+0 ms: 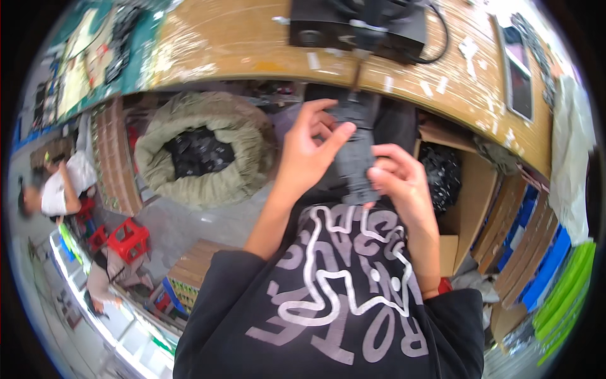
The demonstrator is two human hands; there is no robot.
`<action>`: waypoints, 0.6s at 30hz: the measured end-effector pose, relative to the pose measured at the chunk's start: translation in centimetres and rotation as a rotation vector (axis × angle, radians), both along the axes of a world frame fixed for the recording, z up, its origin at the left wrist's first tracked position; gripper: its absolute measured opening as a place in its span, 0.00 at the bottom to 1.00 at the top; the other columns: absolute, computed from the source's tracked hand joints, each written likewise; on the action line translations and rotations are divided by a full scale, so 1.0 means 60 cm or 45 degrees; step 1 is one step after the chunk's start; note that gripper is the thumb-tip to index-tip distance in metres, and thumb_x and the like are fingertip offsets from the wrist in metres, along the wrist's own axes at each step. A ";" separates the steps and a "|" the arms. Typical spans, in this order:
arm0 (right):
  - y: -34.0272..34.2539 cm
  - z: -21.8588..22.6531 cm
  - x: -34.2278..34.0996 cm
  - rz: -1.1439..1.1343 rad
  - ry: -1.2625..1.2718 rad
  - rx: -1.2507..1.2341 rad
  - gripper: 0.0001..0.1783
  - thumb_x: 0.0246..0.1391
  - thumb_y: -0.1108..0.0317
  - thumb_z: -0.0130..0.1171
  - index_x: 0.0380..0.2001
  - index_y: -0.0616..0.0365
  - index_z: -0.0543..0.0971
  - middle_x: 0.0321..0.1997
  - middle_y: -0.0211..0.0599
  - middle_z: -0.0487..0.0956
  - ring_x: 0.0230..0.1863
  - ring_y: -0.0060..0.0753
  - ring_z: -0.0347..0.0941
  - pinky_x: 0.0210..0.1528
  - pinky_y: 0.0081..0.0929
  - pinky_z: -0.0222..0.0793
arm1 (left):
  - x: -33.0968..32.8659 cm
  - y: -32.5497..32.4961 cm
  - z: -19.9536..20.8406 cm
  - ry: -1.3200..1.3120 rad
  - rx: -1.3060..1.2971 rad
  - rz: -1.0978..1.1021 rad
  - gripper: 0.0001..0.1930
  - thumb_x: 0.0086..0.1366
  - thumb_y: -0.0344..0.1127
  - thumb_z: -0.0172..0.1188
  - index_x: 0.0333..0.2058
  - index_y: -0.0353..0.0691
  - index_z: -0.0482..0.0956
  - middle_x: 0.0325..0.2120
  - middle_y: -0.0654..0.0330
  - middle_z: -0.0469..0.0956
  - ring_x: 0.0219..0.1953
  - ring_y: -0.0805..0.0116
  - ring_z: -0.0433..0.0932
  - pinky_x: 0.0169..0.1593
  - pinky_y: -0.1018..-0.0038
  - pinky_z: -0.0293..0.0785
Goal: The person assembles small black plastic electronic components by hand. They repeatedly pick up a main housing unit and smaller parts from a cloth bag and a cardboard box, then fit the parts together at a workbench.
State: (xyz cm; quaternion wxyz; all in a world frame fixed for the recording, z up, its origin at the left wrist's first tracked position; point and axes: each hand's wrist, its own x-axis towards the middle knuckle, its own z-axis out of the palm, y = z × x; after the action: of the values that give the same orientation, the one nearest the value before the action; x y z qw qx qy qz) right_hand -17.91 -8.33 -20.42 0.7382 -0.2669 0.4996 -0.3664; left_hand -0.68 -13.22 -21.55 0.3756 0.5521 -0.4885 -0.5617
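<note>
With your left hand [314, 136] and right hand [402, 174] pinching the dark grey piece [355, 155] at opposite edges, support it evenly without twisting.

Left grip [310, 140] pinches farther forward than the bent right grip [404, 178].

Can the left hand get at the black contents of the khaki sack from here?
Probably yes: the khaki sack gapes open on that side, with nothing visible covering its black contents, though the left hand would first have to let go of the dark grey segmented part.
</note>
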 end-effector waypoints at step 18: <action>0.366 -0.574 -0.412 -1.662 0.135 0.611 0.20 0.49 0.71 0.49 0.46 0.65 0.60 0.55 0.53 0.53 0.52 0.51 0.58 0.47 0.48 0.67 | 0.436 0.061 -0.249 -1.610 0.173 0.337 0.32 0.41 0.44 0.62 0.46 0.36 0.64 0.41 0.39 0.62 0.43 0.43 0.64 0.47 0.62 0.62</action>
State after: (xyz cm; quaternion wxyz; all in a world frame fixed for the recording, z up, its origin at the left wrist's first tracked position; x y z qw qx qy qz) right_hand -42.64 13.64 -54.85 0.3801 0.2411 0.6604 -0.6010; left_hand 25.51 -9.53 -36.47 0.0458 0.8544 -0.5065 -0.1068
